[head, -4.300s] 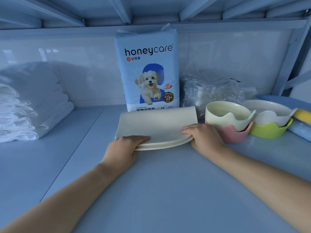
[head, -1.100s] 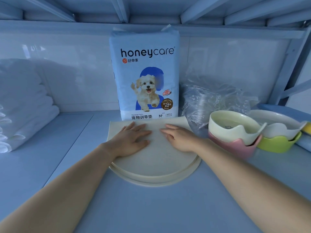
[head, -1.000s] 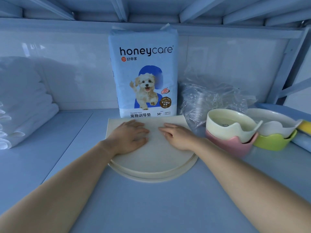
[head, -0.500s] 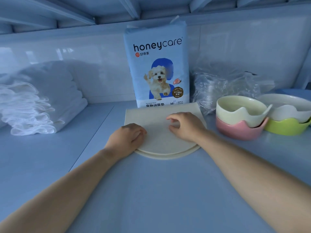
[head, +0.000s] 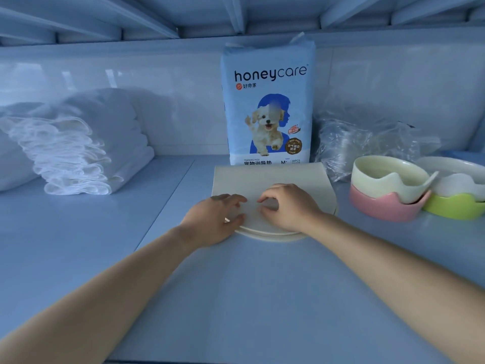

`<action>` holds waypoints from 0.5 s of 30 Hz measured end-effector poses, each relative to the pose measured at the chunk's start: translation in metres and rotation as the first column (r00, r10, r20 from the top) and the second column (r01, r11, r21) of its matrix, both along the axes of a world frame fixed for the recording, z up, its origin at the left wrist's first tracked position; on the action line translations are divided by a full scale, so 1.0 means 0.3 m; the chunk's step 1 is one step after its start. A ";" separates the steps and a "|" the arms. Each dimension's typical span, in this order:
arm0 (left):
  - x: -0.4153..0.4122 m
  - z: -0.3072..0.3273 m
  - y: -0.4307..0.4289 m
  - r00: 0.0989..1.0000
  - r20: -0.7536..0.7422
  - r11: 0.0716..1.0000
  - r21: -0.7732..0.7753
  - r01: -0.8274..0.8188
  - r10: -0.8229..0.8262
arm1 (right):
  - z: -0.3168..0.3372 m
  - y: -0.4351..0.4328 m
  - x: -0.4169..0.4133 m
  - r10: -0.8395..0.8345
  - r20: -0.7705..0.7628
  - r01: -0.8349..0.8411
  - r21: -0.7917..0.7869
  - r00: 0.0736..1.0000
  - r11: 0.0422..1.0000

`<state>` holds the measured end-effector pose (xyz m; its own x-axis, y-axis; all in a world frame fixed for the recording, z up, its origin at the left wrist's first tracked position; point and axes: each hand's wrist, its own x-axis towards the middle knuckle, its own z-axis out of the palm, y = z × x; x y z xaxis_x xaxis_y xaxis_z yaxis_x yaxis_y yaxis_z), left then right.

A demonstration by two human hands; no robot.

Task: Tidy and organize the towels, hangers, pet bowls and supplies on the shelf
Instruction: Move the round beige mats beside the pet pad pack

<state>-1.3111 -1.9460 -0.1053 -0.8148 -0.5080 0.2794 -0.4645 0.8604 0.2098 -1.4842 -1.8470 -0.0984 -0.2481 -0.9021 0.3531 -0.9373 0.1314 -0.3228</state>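
Observation:
A folded cream mat [head: 273,179] lies flat on the blue shelf [head: 236,298], in front of the upright honeycare pad pack [head: 269,106]. My left hand [head: 216,220] is at the mat's near left edge, fingers over the top and thumb against the rim. My right hand [head: 287,207] sits on top of the mat with arched fingers, the tips touching its surface. White folded towels [head: 78,153] are stacked at the left. To the right, a cream bowl nests in a pink bowl [head: 385,203], and a white bowl nests in a green bowl [head: 456,206].
A crumpled clear plastic bag [head: 367,140] lies behind the bowls against the white back wall. Shelf beams run close overhead. Bare blue shelf surface stretches between the towels and the mat, and across the front.
Both hands slid from flat on the mat's middle back toward its near edge and curled their fingers. The view shifted so the mat and pack sit further right.

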 end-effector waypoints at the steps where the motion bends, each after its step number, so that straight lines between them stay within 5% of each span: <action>1: 0.017 0.004 0.001 0.999 0.041 1.000 -0.026 0.013 -0.012 | 0.009 0.001 0.020 0.010 0.003 -0.010 -0.001 1.000 1.000; 6: 0.168 0.035 -0.001 0.997 0.080 0.998 -0.062 -0.014 0.019 | 0.057 -0.001 0.186 0.092 0.033 -0.090 -0.035 0.995 0.995; 15: 0.766 0.076 0.003 0.973 -0.136 0.982 0.065 -0.180 0.187 | 0.085 -0.054 0.734 0.299 0.042 -0.299 -0.021 0.953 0.954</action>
<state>-1.0812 -1.9450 -0.0824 -0.6608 -0.6620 0.3537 -0.5760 0.7494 0.3266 -1.2639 -1.8633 -0.0729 0.0167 -0.9324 0.3610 -0.9179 -0.1574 -0.3641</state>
